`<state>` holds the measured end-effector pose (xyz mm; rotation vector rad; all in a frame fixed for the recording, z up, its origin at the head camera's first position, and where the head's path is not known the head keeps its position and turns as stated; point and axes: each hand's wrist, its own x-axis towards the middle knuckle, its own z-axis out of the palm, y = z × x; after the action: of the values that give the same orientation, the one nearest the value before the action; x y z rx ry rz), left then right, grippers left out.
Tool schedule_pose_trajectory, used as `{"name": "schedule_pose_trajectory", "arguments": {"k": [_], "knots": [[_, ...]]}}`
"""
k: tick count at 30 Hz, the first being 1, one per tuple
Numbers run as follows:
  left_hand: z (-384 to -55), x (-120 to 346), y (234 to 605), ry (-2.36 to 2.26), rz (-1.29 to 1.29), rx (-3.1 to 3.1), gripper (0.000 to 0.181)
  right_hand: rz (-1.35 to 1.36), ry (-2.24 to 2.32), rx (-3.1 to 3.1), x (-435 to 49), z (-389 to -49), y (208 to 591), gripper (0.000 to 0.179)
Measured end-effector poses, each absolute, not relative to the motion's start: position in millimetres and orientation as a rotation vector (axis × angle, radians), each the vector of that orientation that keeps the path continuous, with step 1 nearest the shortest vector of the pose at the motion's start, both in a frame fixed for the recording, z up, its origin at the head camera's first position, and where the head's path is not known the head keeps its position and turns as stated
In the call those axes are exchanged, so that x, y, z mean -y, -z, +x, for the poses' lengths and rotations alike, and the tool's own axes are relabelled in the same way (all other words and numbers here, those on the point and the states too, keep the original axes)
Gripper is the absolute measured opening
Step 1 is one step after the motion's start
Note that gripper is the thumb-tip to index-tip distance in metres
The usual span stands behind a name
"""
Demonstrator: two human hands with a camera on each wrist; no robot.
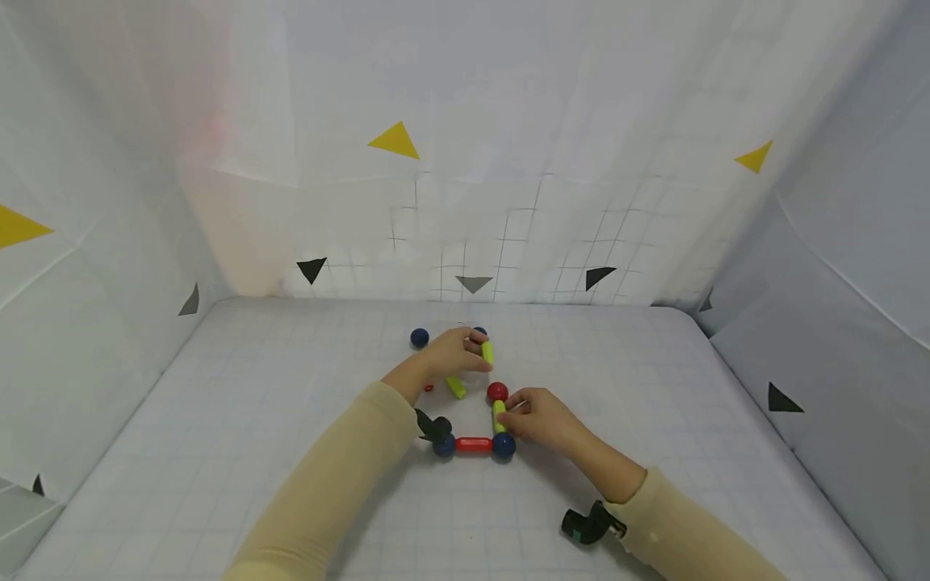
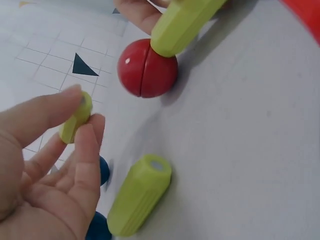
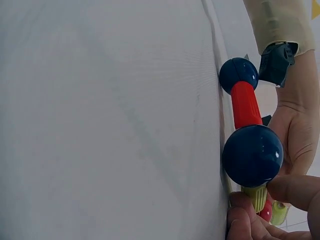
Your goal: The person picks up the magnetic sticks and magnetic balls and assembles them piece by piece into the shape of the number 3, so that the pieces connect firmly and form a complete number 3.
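My left hand (image 1: 456, 353) pinches a yellow-green magnetic rod (image 2: 75, 122) between thumb and fingers, raised in front of the red ball (image 1: 497, 392). Thumb and fingers of my right hand (image 1: 543, 418) grip a second yellow-green rod (image 1: 499, 415). One end of that rod meets the red ball, the other a blue ball (image 3: 252, 156). From this blue ball a red rod (image 1: 474, 445) runs left to another blue ball (image 1: 444, 446), forming an L-shaped chain on the table. Under my left hand lies a loose yellow-green rod (image 2: 140, 195).
Beyond my left hand sit a blue ball (image 1: 419, 337) and another blue ball (image 1: 480, 330), partly hidden by the fingers. A small red piece (image 1: 429, 388) shows beside my left wrist. White sheeting (image 1: 472, 218) walls the table (image 1: 617, 347) at back and sides.
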<state>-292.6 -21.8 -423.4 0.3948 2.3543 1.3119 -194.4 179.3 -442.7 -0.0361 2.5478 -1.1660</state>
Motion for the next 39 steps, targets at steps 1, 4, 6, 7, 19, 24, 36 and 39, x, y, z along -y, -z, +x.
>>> {"name": "schedule_pose_trajectory", "arguments": {"k": [1, 4, 6, 7, 19, 24, 36, 39], "knots": [[-292.4, 21.8, 423.3, -1.331, 0.38, -2.336, 0.058, -0.035, 1.164, -2.548, -179.2, -194.4, 442.8, 0.03], [-291.6, 21.1, 422.5, -1.37, 0.32, -2.293, 0.059, -0.028, 1.162, -2.551, -179.0, -194.3, 443.1, 0.031], [-291.2, 19.9, 421.7, -1.388, 0.275, -2.271, 0.059, -0.026, 1.163, -2.549, -178.8, -194.4, 443.3, 0.031], [-291.0, 19.1, 421.2, -1.389, 0.249, -2.266, 0.058, -0.025, 1.162, -2.549, -178.8, -194.4, 443.4, 0.031], [-290.9, 4.4, 422.8, -1.563, 0.092, -2.162, 0.037, -0.061, 1.172, -2.548, -180.1, -194.3, 440.7, 0.03], [-290.7, 2.8, 424.1, -1.514, 0.115, -2.192, 0.035, -0.073, 1.184, -2.539, -180.2, -193.3, 439.7, 0.031], [-288.3, 0.5, 429.4, -1.384, 0.12, -2.275, 0.035, -0.076, 1.189, -2.535, -179.8, -191.5, 438.3, 0.031], [-286.6, -0.5, 429.8, -1.357, 0.141, -2.282, 0.033, -0.069, 1.197, -2.53, -179.8, -191.3, 438.2, 0.031]]}}
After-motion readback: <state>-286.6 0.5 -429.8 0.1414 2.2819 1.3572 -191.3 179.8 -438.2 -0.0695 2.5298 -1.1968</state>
